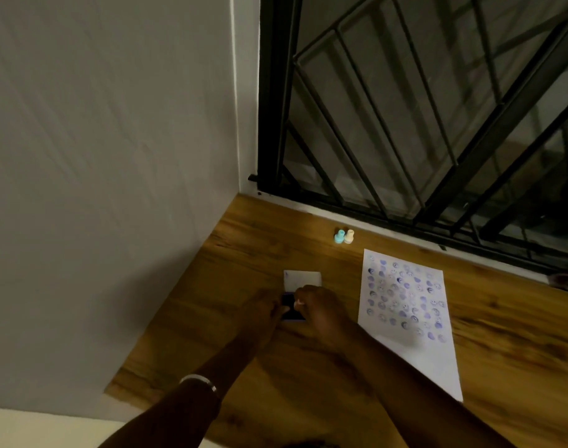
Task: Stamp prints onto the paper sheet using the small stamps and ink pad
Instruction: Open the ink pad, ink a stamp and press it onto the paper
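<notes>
Your wooden bench (243,253) sits in a corner between a grey wall (114,156) and a barred window (421,108). Your left hand (263,310) steadies the ink pad (290,308); your right hand (318,308) pinches a small stamp (298,302) onto it. The printed paper sheet (405,305) lies just right, two stamps (344,237) beyond.

Ink pad (292,310) on table (243,253) near its left edge, open lid (302,278) behind it, paper sheet (405,318) to the right, two stamps (344,236) side by side toward the back edge.

The single head-worn view looks forward and down over a wooden table (308,367) toward a barred window (421,108).
</notes>
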### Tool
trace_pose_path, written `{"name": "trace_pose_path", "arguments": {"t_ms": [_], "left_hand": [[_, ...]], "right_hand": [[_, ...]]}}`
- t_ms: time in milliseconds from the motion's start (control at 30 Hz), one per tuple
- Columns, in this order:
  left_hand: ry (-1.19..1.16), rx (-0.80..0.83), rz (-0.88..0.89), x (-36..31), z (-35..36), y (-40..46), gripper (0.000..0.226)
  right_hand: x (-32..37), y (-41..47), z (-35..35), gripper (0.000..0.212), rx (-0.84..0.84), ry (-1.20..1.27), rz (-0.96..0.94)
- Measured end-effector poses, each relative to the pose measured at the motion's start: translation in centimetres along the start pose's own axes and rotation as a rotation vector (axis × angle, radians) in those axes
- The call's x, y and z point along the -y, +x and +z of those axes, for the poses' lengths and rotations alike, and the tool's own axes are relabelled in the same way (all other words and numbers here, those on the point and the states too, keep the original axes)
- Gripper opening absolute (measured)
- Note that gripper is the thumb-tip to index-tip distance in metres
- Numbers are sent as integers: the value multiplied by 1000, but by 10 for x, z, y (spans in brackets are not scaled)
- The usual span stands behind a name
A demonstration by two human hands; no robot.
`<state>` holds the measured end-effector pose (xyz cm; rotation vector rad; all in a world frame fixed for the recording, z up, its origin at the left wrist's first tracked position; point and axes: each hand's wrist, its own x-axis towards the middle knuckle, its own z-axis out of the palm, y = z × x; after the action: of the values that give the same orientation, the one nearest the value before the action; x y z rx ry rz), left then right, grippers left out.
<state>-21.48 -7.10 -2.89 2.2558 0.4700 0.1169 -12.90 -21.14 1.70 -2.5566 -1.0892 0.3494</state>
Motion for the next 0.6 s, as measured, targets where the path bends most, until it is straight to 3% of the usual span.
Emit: {"name": "trace_pose_path", "arguments": {"t_ms": [467, 600], "left_hand": [[58, -31, 36, 0, 5, -7, 29], [24, -50, 25, -3, 1, -6, 28]], "right_hand": [[-8, 7, 13, 18, 13, -3, 15], [-7, -10, 7, 33, -96, 201, 21]]}}
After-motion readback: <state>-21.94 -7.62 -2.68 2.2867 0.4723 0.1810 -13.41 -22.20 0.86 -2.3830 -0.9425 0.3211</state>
